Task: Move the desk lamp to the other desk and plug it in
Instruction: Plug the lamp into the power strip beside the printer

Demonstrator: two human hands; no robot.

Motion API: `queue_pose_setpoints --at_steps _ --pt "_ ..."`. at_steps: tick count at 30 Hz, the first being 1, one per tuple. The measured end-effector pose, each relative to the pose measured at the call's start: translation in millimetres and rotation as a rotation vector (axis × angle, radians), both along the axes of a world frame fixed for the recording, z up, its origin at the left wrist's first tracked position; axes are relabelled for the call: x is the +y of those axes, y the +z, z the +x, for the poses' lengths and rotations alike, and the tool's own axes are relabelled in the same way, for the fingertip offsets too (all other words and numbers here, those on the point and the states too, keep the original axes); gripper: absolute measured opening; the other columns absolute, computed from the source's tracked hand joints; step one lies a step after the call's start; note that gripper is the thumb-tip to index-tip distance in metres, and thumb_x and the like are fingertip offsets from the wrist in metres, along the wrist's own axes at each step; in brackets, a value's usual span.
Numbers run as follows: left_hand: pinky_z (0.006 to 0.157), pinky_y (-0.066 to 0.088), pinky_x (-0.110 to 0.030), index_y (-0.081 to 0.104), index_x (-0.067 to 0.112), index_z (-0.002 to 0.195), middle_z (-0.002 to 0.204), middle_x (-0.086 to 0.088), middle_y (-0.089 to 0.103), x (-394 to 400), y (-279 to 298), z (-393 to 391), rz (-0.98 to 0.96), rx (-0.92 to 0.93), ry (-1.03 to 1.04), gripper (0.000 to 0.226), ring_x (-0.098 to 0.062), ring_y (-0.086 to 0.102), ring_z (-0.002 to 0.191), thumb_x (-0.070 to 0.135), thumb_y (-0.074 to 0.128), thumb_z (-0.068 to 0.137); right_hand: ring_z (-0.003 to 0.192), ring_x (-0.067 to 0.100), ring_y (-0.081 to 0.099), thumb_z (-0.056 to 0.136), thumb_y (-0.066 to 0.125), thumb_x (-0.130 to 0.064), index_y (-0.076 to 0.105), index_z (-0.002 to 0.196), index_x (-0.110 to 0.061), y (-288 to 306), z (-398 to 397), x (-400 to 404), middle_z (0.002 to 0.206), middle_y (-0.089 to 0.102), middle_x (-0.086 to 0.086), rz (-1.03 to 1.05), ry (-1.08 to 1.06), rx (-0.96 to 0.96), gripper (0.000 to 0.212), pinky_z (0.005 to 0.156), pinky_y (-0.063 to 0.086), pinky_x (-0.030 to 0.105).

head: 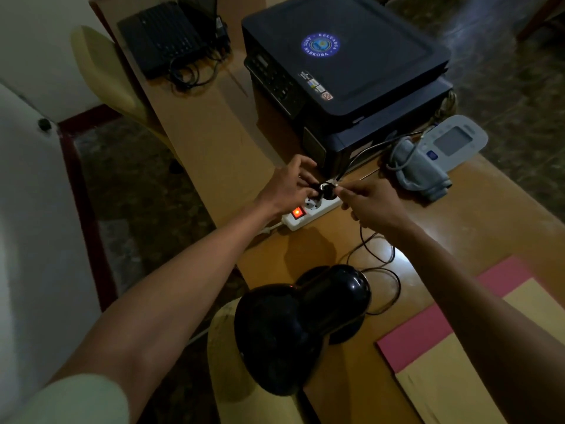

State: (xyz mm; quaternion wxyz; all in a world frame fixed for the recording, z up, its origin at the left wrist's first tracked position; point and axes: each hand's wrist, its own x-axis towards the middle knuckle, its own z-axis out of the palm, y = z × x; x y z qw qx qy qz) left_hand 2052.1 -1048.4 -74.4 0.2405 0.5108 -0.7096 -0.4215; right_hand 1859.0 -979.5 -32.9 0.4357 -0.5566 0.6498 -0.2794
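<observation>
A glossy black desk lamp (301,324) stands on the wooden desk (477,228) near its front edge, unlit. Its black cord (380,258) loops across the desk toward a white power strip (308,211) whose red switch glows. My left hand (289,185) pinches a black plug (324,189) right over the strip's sockets. My right hand (371,203) grips the cord just behind that plug. Whether the plug's pins sit inside a socket is hidden by my fingers.
A dark printer (345,65) fills the desk's far side. A grey blood pressure monitor with its cuff (437,154) lies at the right. Pink and tan folders (458,347) lie at the front right. A second desk at the back left carries a black device (162,38) and cables.
</observation>
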Motion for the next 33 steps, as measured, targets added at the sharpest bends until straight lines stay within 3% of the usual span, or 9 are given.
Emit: queue_pose_setpoints --at_steps 5,10,19,24,29,33 --pt "0.078 0.059 -0.024 0.047 0.013 0.131 0.1 0.004 0.07 -1.2 -4.0 5.2 -0.02 -0.07 -0.028 0.06 -0.005 0.068 0.092 0.004 0.079 0.08 0.051 -0.001 0.055 0.099 0.056 -0.029 0.069 0.091 -0.026 0.7 4.8 0.5 0.081 0.067 0.002 0.038 0.042 0.016 0.016 0.041 0.039 0.009" --pt "0.082 0.053 -0.017 0.041 0.011 0.135 0.097 0.005 0.072 -3.3 -1.9 6.7 -0.057 -0.107 -0.071 0.071 -0.001 0.068 0.092 0.01 0.083 0.077 0.046 -0.007 0.054 0.099 0.057 -0.029 0.071 0.096 -0.023 0.5 1.1 2.6 0.08 0.066 0.002 0.066 0.048 0.0 0.016 0.04 0.039 0.007" --pt "0.09 0.054 -0.026 0.039 0.007 0.139 0.101 -0.004 0.074 -4.9 4.5 13.9 -0.118 -0.176 -0.184 0.077 -0.011 0.07 0.095 0.009 0.084 0.076 0.046 -0.004 0.054 0.097 0.06 -0.03 0.071 0.087 -0.03 1.5 -0.3 4.5 0.08 0.067 0.0 0.14 0.074 -0.043 0.016 0.04 0.039 0.009" --pt "0.088 0.054 -0.027 0.039 0.007 0.139 0.103 -0.006 0.074 -3.5 7.3 10.2 -0.13 -0.189 -0.207 0.077 -0.015 0.07 0.097 0.011 0.084 0.076 0.052 0.002 0.053 0.096 0.061 -0.034 0.072 0.086 -0.03 2.7 -5.2 2.6 0.079 0.067 -0.001 0.147 0.052 -0.049 0.016 0.042 0.041 0.013" --pt "0.086 0.051 -0.02 0.037 0.006 0.14 0.105 -0.007 0.073 -7.1 6.6 15.4 -0.13 -0.214 -0.22 0.078 -0.015 0.07 0.099 0.009 0.083 0.077 0.051 0.002 0.054 0.097 0.06 -0.032 0.072 0.089 -0.03 1.8 2.1 0.3 0.081 0.067 0.0 0.16 0.065 -0.034 0.015 0.039 0.039 0.01" --pt "0.084 0.055 -0.021 0.038 0.006 0.14 0.103 -0.007 0.074 -8.9 8.4 12.4 -0.122 -0.223 -0.228 0.078 -0.013 0.07 0.095 0.01 0.084 0.077 0.046 -0.001 0.053 0.098 0.06 -0.029 0.073 0.092 -0.025 2.5 4.5 -0.7 0.081 0.067 0.001 0.16 0.047 -0.053 0.015 0.038 0.037 0.01"
